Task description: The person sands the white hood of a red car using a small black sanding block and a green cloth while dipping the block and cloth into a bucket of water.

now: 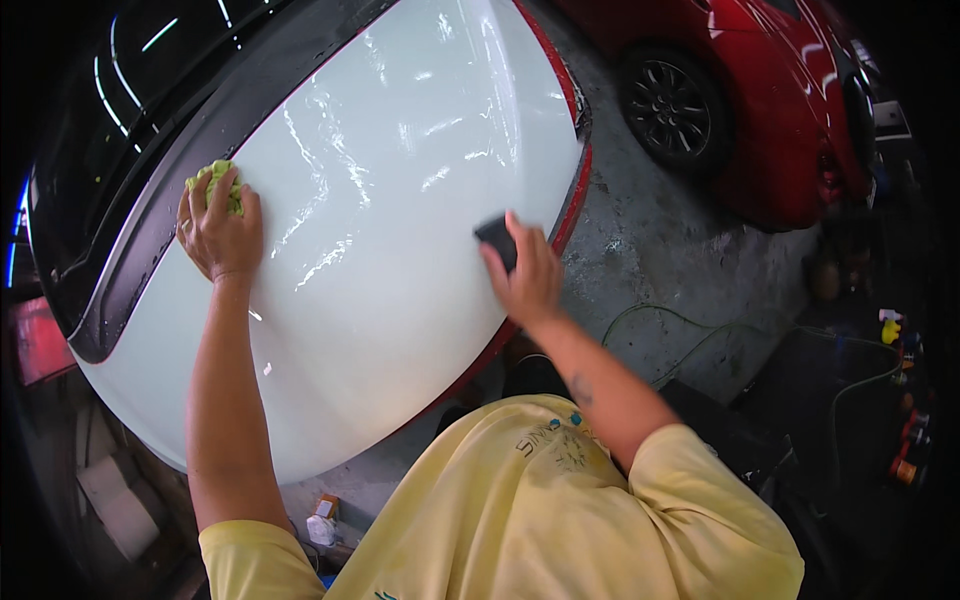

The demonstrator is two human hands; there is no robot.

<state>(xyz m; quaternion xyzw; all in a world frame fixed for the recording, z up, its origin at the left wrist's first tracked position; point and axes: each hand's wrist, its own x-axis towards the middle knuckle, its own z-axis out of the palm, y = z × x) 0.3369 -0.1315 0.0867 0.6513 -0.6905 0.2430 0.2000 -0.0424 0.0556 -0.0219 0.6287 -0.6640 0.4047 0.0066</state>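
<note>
A glossy white car hood [390,290] with wet-looking streaks of reflected light spreads out in front of me. At its far left border my left hand [222,228] is closed on a crumpled yellow-green cloth [228,188], beside the dark trim [150,240] below the windshield. Toward the hood's right side my right hand [530,272], slightly blurred, grips a small black block-shaped pad [496,242]. The pad is over the white surface, though its underside is hidden. A red edge [574,215] runs along the hood's right border.
Across the wet grey floor [640,250] to the right stands a red car [775,110] with a dark wheel [668,108]. A thin green hose [690,318] curves over the floor. Several small bottles [905,440] sit at the far right. A small orange-and-white container [323,518] is below the hood.
</note>
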